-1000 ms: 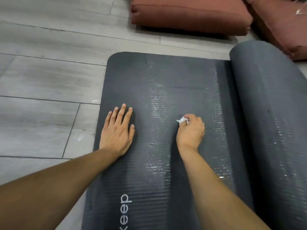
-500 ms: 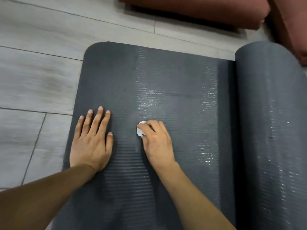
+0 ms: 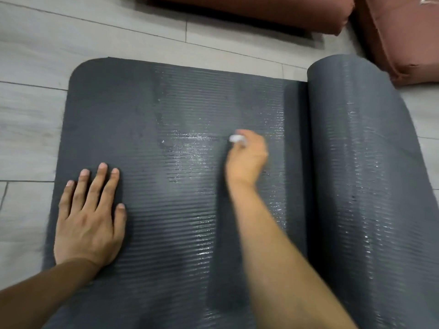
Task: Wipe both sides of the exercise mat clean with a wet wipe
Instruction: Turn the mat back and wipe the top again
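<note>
- Progress looks partial: wet streaks shine down the middle of the flat part of the exercise mat (image 3: 147, 119) and on the rolled part (image 3: 370, 176) at its right, so those bands seem wiped.
- Matte grey along the left strip and the far left corner suggests that area is not yet done, by my reading.
- Underside is hidden against the floor (image 3: 28, 129); whether it is wiped cannot be told, and much of the mat is wound up in the roll.
- Right hand (image 3: 247, 157), blurred, has its fingers curled round a small white wet wipe (image 3: 236, 138), pressing it to the mat near the middle, close to the roll.
- Left hand (image 3: 90, 214) lies flat on the near left part of the mat, fingers straight and slightly spread, holding nothing; the two hands are well apart.
- Cushions (image 3: 256, 10), reddish brown, sit on the floor beyond the far edge, a second (image 3: 403, 39) close to the roll's far end; it may hinder unrolling or flipping.
</note>
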Demonstrator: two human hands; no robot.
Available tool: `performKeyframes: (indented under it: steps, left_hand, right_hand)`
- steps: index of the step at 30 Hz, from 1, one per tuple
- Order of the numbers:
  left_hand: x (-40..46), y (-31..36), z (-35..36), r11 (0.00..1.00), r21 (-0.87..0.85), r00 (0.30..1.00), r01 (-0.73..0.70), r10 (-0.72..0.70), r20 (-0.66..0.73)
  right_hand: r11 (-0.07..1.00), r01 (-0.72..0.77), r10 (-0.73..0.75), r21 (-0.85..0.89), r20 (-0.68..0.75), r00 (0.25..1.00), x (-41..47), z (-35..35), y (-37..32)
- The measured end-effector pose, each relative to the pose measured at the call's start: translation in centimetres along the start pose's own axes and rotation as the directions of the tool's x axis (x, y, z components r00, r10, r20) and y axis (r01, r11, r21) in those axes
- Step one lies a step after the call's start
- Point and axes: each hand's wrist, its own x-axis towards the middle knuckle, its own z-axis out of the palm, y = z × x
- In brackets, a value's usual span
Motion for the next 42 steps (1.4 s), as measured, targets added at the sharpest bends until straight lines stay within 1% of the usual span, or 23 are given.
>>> performKeyframes:
  steps: [2, 4, 5, 6, 8, 10, 12, 14, 16, 17, 19, 20, 22, 23, 25, 27, 29, 31, 32, 35, 37, 39, 42]
  left_hand:
    - [0.0, 0.0, 0.0, 1.000, -0.001, 1.000, -0.001, 0.001, -0.005]
    - [0.0, 0.0, 0.0, 1.000, -0.004, 1.000, -0.001, 0.001, -0.005]
    - [0.0, 0.0, -0.1, 1.000, -0.003, 1.000, -0.006, 0.006, -0.005]
    - [0.0, 0.0, -0.1, 1.000, -0.005, 1.000, -0.009, 0.009, -0.002]
    - [0.2, 0.0, -0.2, 1.000, -0.020, 1.000, 0.000, 0.000, 0.003]
    - [0.0, 0.1, -0.1, 1.000, -0.020, 1.000, 0.010, -0.010, 0.001]
    - [0.0, 0.1, -0.1, 1.000, -0.021, 1.000, 0.014, -0.014, -0.001]
    - [0.2, 0.1, 0.0, 1.000, -0.019, 1.000, 0.006, -0.006, 0.005]
    - [0.2, 0.0, 0.0, 1.000, -0.012, 1.000, 0.015, -0.015, 0.009]
    - [0.2, 0.0, -0.1, 1.000, -0.009, 1.000, 0.017, -0.017, 0.007]
    - [0.3, 0.1, -0.1, 1.000, -0.015, 1.000, 0.010, -0.010, -0.001]
    - [0.2, 0.0, -0.1, 1.000, -0.014, 1.000, 0.006, -0.007, -0.005]
    - [0.2, 0.0, -0.1, 1.000, -0.015, 1.000, 0.000, 0.000, -0.016]
    - [0.2, 0.0, -0.2, 1.000, -0.012, 1.000, 0.000, 0.000, -0.021]
    - [0.4, 0.2, -0.2, 1.000, -0.011, 1.000, -0.002, 0.001, -0.030]
    - [0.5, 0.2, -0.2, 1.000, -0.014, 0.999, 0.000, 0.000, -0.039]
    - [0.4, 0.2, -0.1, 1.000, -0.004, 0.999, -0.001, 0.001, -0.047]
    - [0.4, 0.2, 0.0, 1.000, -0.007, 0.998, 0.007, -0.007, -0.064]
    - [0.5, 0.2, 0.0, 1.000, -0.001, 0.997, 0.010, -0.010, -0.078]
    - [0.5, 0.2, 0.1, 1.000, 0.016, 0.996, 0.007, -0.006, -0.092]
    - [0.5, 0.0, 0.2, 1.000, 0.025, 0.997, -0.001, 0.003, -0.073]
    - [0.6, 0.0, 0.1, 1.000, 0.017, 0.999, -0.006, 0.007, -0.054]
    - [0.4, 0.0, 0.1, 0.999, 0.035, 0.999, -0.012, 0.013, -0.047]
  right_hand:
    - [0.932, 0.334, -0.359, 0.142, 0.222, 0.907, -5.7, 3.0, -6.7]
    - [0.756, 0.598, -0.647, 0.265, 0.433, 0.627, -9.8, 4.2, -10.9]
    - [0.670, 0.679, -0.725, 0.299, 0.458, 0.514, -9.6, 4.6, -11.0]
    - [0.614, 0.731, -0.767, 0.297, 0.444, 0.464, -8.0, 4.6, -9.8]
    - [0.633, 0.759, -0.749, 0.156, 0.373, 0.548, -2.6, 3.4, -5.3]
    - [0.757, 0.648, -0.603, -0.086, 0.291, 0.743, 3.8, 1.2, 0.3]
    - [0.866, 0.400, -0.337, -0.298, 0.243, 0.910, 9.3, -1.7, 4.8]
    - [0.916, 0.055, -0.027, -0.398, 0.076, 0.997, 12.0, -3.0, 7.1]
    - [0.933, -0.221, 0.201, -0.285, -0.097, 0.975, 11.5, -1.1, 4.6]
    - [0.963, -0.215, 0.204, -0.161, -0.086, 0.975, 10.0, 0.5, 2.1]
    - [0.992, 0.113, -0.115, 0.051, 0.039, 0.993, 4.4, 4.9, -3.9]
    - [0.947, 0.294, -0.313, 0.131, 0.152, 0.938, 0.8, 6.6, -7.3]
    - [0.790, 0.536, -0.614, 0.300, 0.366, 0.700, -4.5, 8.5, -12.6]
    - [0.716, 0.612, -0.696, 0.337, 0.415, 0.586, -4.9, 9.1, -13.8]
    - [0.619, 0.710, -0.777, 0.336, 0.392, 0.492, -1.7, 8.8, -14.3]
    - [0.708, 0.672, -0.663, 0.219, 0.535, 0.524, 3.0, 6.1, -13.2]
    - [0.817, 0.569, -0.419, -0.098, 0.578, 0.701, 8.9, 2.8, -7.5]
    - [0.883, 0.246, -0.132, -0.399, 0.292, 0.947, 14.6, -0.7, -0.9]
    - [0.905, 0.048, -0.007, -0.423, 0.097, 0.995, 16.3, -1.4, 1.3]
    - [0.924, -0.269, 0.239, -0.271, -0.139, 0.961, 17.4, 2.4, 1.9]
    - [0.968, -0.198, 0.187, -0.156, -0.083, 0.979, 15.2, 6.9, -2.7]
    - [0.991, 0.129, -0.130, 0.024, 0.057, 0.990, 10.6, 11.6, -8.8]
    - [0.824, 0.483, -0.561, 0.296, 0.303, 0.771, 0.5, 15.9, -17.9]
